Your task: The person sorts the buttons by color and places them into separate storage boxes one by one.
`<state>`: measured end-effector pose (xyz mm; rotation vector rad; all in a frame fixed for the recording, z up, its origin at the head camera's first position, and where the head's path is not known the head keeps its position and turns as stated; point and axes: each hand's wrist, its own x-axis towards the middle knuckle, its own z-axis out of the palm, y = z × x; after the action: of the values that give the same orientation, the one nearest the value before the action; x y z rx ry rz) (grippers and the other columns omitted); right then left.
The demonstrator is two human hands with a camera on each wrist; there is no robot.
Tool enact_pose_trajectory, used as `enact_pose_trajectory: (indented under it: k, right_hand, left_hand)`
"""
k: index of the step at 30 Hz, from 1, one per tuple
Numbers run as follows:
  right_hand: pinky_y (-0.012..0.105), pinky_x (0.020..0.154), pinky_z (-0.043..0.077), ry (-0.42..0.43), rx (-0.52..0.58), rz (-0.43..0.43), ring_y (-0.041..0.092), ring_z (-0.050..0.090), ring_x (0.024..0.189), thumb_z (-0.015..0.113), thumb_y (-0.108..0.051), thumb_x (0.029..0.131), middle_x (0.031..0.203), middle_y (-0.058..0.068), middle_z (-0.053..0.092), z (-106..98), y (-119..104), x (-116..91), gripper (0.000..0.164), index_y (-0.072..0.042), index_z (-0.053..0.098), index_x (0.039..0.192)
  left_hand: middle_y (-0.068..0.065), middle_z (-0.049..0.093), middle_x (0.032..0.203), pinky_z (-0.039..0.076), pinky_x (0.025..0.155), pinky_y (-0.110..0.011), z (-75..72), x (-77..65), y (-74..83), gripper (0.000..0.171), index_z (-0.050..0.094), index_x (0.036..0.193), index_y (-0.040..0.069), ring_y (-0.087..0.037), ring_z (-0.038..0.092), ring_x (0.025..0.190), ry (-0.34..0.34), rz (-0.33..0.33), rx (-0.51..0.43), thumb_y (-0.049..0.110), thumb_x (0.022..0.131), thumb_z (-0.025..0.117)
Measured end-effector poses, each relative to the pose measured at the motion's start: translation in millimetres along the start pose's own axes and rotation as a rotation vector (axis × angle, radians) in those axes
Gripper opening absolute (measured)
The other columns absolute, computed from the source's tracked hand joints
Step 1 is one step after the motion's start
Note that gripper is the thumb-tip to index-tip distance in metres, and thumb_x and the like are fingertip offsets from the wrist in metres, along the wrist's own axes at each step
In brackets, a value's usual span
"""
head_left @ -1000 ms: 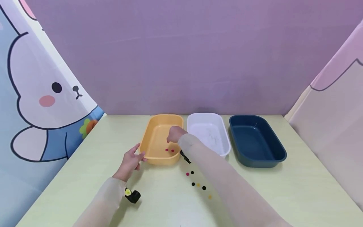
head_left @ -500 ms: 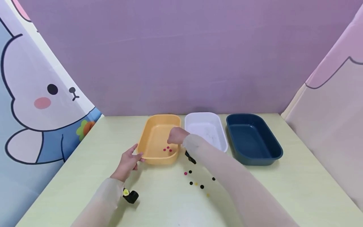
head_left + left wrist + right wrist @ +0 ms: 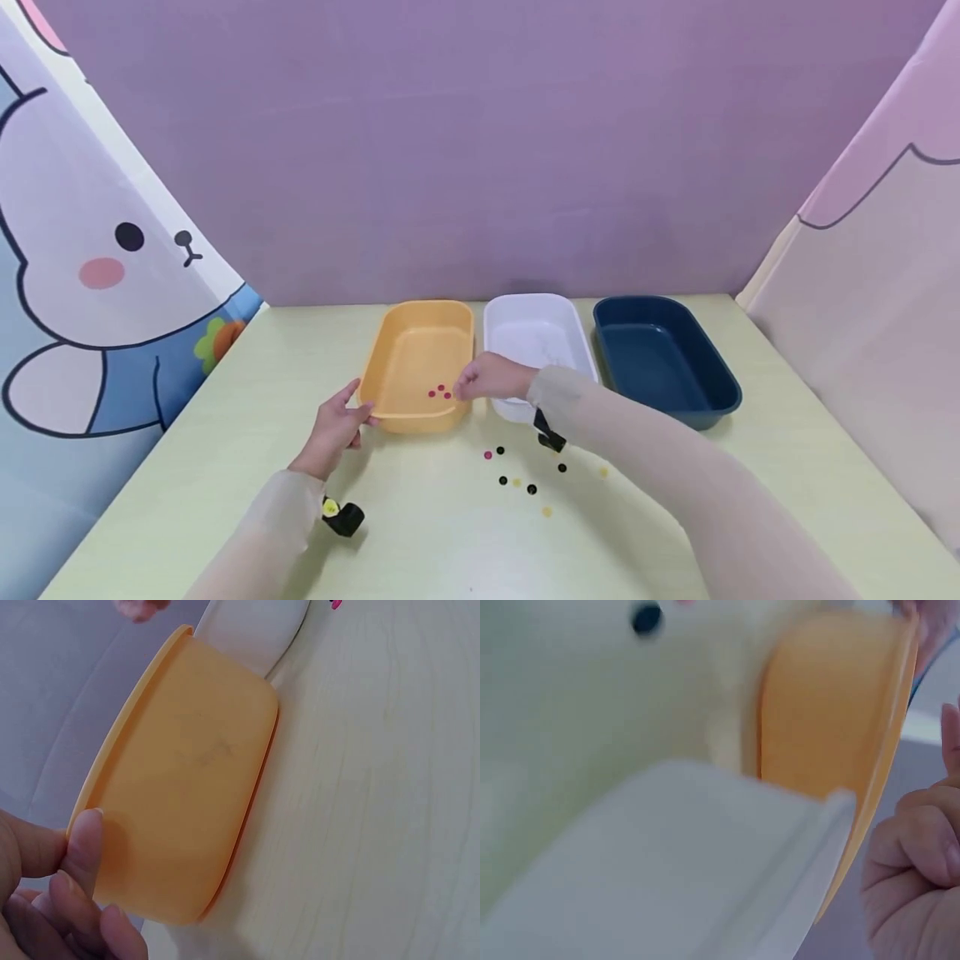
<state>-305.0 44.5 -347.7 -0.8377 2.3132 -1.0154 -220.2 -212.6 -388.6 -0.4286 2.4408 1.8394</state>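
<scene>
Near the front left corner of the orange tray [image 3: 408,423], my left hand [image 3: 333,429] pinches the rim between thumb and fingers; the left wrist view shows this grip [image 3: 75,855] up close. Inside that tray lie three small magenta buttons [image 3: 441,387]. My right hand [image 3: 495,377] hovers over the tray's right rim and the gap beside the white tray [image 3: 536,302]. In the right wrist view its lower fingers [image 3: 919,847] are loosely curled and one finger points up, with nothing visible in them.
In front of the trays, loose buttons are scattered on the table: a magenta one [image 3: 488,455], several black ones [image 3: 532,489] and some yellow ones [image 3: 547,512]. A dark blue tray [image 3: 723,412] stands at the right, beside the white one. A purple cloth backdrop [image 3: 465,167] rises behind.
A third magenta button has come to lie in the orange tray. My right hand has drawn back to the right from above it. The left hand keeps its hold on the rim.
</scene>
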Motion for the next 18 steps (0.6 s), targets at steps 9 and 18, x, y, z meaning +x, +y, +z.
enact_pose_trajectory:
  k: [9,18]
  right_hand:
    - [0.027,0.086,0.046,-0.039,0.045,-0.052,0.007,0.057,0.088,0.067,-0.008,0.086,0.098,0.004,0.070,15.3,7.9,-27.5,0.016,0.002,0.071,0.097]
    - [0.021,0.073,0.044,-0.025,0.018,-0.034,0.004,0.052,0.072,0.069,-0.005,0.082,0.076,-0.002,0.066,32.8,22.9,-40.1,0.015,0.000,0.072,0.095]
  left_hand:
    - [0.007,0.063,0.064,0.039,0.044,-0.020,-0.4,-4.0,0.6,0.062,0.015,0.152,0.000,-0.006,0.036,0.043,0.014,-0.023,0.013,0.007,0.100,0.048]
    - [0.008,0.062,0.062,0.039,0.043,-0.019,0.6,-2.8,0.8,0.062,0.015,0.151,-0.002,-0.006,0.036,0.042,0.001,0.011,-0.013,0.006,0.099,0.048]
